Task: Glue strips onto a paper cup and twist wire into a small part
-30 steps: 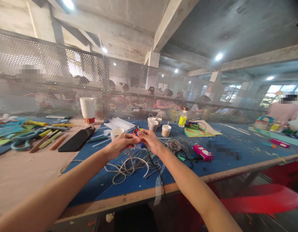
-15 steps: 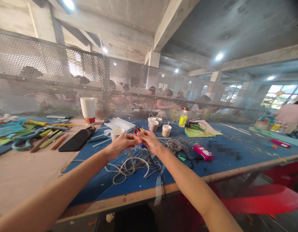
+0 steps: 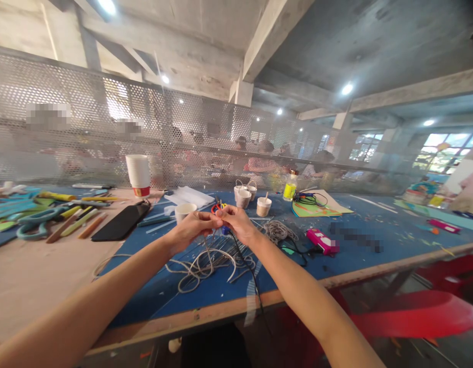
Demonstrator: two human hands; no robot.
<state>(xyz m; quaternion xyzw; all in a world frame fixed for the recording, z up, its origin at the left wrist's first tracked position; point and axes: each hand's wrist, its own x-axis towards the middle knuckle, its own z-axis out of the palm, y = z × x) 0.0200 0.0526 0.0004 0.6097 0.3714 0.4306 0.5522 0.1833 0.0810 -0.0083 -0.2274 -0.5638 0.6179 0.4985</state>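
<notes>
My left hand and my right hand meet above the blue mat, thumbs and fingertips pinched closed against each other. A strand of grey cord rises from a loose coil to the fingers of my left hand. What sits between the right fingertips is too small to make out. Behind the fingers shows a red-handled tool, partly hidden. Thin clear sticks lie under the hands, and a black cable runs down over the table edge.
A white paper cup stands just behind my left hand. Farther back are small cord-wrapped cups and a glass bottle. Right lies a magenta device; left, a black phone and scissors. A perforated screen borders the table.
Both hands stay pinched together in nearly the same place, with only small finger movement. The view has shifted very slightly. Objects on the table have not moved.
</notes>
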